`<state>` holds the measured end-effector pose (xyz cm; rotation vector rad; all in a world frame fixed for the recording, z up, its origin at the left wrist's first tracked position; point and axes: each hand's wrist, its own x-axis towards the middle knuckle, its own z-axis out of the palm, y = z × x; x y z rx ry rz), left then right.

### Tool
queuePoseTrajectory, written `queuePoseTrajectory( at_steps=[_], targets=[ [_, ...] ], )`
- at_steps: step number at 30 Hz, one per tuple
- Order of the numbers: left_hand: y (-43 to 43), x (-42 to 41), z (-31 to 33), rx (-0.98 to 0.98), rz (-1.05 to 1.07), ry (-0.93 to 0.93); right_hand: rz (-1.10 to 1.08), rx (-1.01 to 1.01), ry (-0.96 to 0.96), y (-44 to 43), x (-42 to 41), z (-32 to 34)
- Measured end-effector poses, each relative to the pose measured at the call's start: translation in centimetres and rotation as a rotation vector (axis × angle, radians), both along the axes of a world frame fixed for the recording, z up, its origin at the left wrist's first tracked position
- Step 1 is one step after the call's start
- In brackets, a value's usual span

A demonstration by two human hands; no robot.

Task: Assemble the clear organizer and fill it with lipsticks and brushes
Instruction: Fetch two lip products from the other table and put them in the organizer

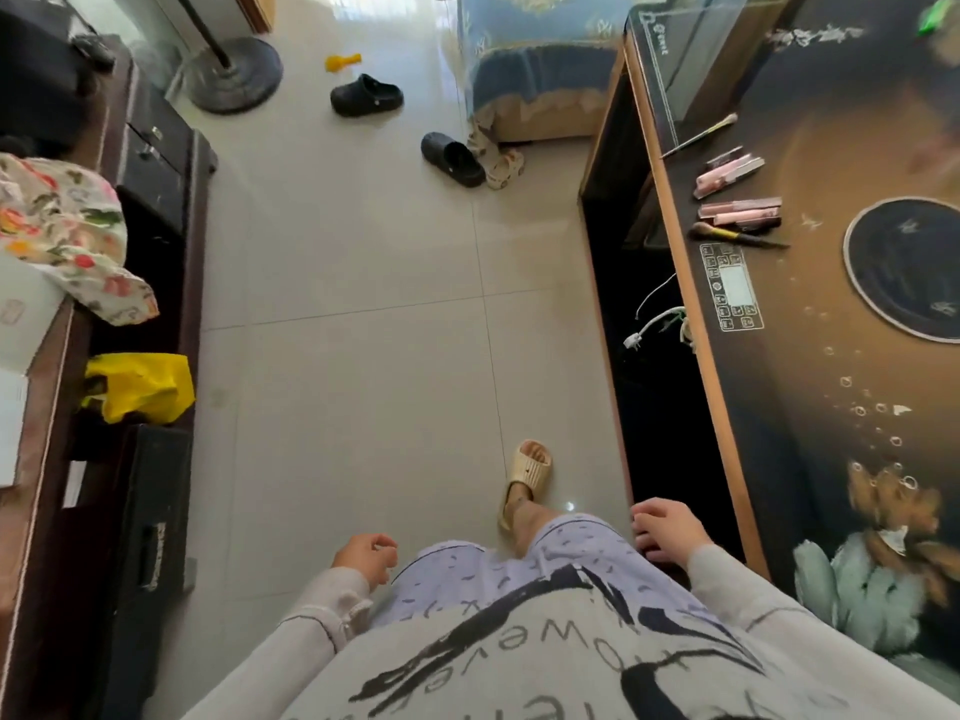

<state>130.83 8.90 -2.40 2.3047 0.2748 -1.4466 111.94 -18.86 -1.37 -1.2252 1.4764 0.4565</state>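
Several pink lipstick tubes [730, 175] lie on the dark glass table [810, 356] at the right, with more pink tubes [740, 212] just below them. A thick makeup brush [735, 234] lies beside those, and a thin brush [698, 135] lies farther back near the table's edge. I see no clear organizer. My left hand [363, 556] hangs at my side with loosely curled fingers, holding nothing. My right hand [667, 530] hangs by my hip next to the table's edge, also holding nothing.
I stand on a tiled floor [363, 304] between the table and a dark cabinet [156, 200] on the left, which carries a floral cloth [62, 226] and a yellow bag [140, 384]. Two black clogs [366, 95] and a fan base [234, 75] lie ahead.
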Motion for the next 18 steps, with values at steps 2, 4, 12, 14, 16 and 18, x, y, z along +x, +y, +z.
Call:
queuePoseTrajectory(
  at_steps=[2, 4, 12, 14, 16, 18],
  targets=[
    [-1.1, 1.9, -0.4, 0.031, -0.005, 0.007, -0.005, 0.015, -0.057, -2.4, 3.2, 0.7],
    [-2.3, 3.7, -0.6, 0.050, 0.014, -0.013, 0.046, 0.000, -0.097, -4.5, 6.3, 1.7],
    [-9.7, 12.1, -0.6, 0.027, 0.048, -0.033, 0.038, -0.022, -0.190, -10.8, 15.2, 3.7],
    [-12.3, 14.7, -0.6, -0.002, 0.039, -0.021, -0.003, -0.020, -0.179, -11.8, 16.5, 3.3],
    [-15.5, 17.8, -0.6, -0.034, 0.008, -0.015, -0.061, -0.019, -0.158, -13.0, 17.8, 2.8],
    [-18.8, 21.1, -0.8, -0.051, -0.060, -0.016, -0.136, -0.021, -0.124, -14.1, 18.9, 2.1]
  ],
)
